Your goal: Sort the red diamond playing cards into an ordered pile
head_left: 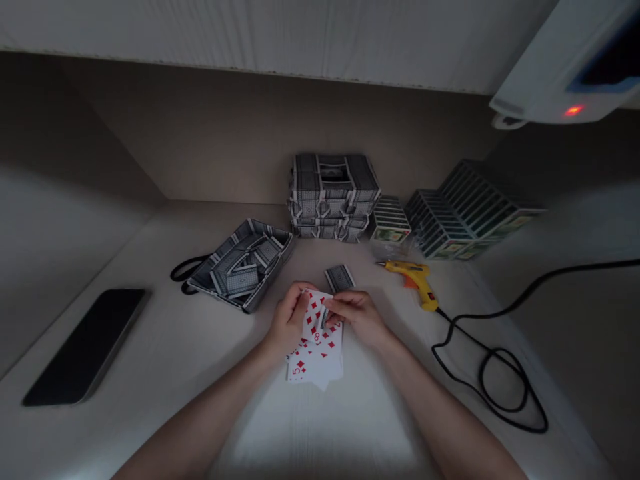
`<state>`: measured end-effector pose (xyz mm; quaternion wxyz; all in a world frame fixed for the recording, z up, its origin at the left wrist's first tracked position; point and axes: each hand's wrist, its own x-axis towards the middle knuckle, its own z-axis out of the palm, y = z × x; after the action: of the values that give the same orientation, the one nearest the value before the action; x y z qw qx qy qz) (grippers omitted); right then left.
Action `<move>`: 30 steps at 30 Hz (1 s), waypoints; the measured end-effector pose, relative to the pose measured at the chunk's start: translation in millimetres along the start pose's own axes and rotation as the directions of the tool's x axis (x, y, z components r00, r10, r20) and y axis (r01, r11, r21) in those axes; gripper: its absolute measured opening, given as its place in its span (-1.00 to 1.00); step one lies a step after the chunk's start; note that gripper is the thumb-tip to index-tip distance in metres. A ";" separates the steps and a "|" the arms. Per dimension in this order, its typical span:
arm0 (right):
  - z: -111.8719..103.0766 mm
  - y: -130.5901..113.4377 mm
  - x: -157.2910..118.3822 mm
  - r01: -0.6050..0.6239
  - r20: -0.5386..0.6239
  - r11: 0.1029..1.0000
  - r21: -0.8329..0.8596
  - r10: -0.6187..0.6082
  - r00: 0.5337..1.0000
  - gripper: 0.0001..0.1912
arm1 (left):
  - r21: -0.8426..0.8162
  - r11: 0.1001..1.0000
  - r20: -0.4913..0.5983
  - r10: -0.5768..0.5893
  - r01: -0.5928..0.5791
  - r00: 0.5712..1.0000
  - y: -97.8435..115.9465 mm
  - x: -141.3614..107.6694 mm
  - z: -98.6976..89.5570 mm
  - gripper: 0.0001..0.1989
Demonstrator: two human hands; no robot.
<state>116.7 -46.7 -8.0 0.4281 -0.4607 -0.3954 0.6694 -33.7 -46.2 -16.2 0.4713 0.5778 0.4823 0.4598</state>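
Between my hands is a playing card (311, 325), an eight of diamonds held face up. My left hand (287, 320) pinches its left side. My right hand (359, 313) has its fingers closed at the card's right edge, where a patterned back shows, so the edge looks bent over. Below them lies a loose pile of face-up cards (313, 369), with a five of diamonds at its lower left. Just beyond my hands, a small patterned piece of card (340, 277) rests face down on the table.
Left stands an open tray made of cards (245, 308) holding folded cards, with black-handled scissors (186, 269) beside it. A stacked card box (333, 193) is at the back. Right are card decks (450, 220), a yellow glue gun (415, 277) and its looped cable (500, 407). A phone (87, 347) lies far left.
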 end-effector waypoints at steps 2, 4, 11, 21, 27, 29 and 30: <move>3.3 0.8 -0.3 0.033 -0.037 0.999 0.003 -0.033 0.999 -0.74 | -0.019 1.000 -0.013 -0.008 0.008 1.000 -1.2 0.3 1.3 -0.83; 7.5 3.5 -0.9 0.079 -0.078 0.997 -0.008 -0.079 0.994 -0.74 | -0.055 0.998 -0.021 -0.030 0.029 0.999 -3.0 0.8 2.5 -0.83; 19.2 17.0 -4.4 0.208 -0.186 0.978 -0.013 -0.207 0.961 -0.79 | -0.102 0.991 -0.020 -0.085 0.082 0.996 -2.9 1.8 3.5 -0.85; 20.7 19.7 -4.3 0.256 -0.178 0.966 -0.034 -0.258 0.950 -0.84 | -0.117 0.990 -0.059 -0.084 0.077 0.995 -1.4 2.7 4.2 -0.87; 18.3 22.2 -7.2 0.281 -0.133 0.954 -0.105 -0.294 0.947 -0.85 | -0.071 0.997 -0.068 -0.038 0.033 0.997 3.3 3.8 1.9 -0.87; 16.5 19.7 -8.1 0.269 -0.094 0.961 -0.057 -0.273 0.957 -0.86 | -0.039 0.999 -0.078 0.005 -0.008 0.997 3.3 2.9 1.6 -0.86; 15.7 17.6 -8.2 0.257 -0.070 0.966 -0.002 -0.256 0.964 -0.87 | -0.017 0.999 -0.080 0.028 -0.030 0.996 3.2 2.2 1.6 -0.85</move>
<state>99.8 -62.1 -17.8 0.5263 -0.4274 -0.4342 0.5931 -31.5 -44.5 -13.1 0.4502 0.5615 0.4881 0.4937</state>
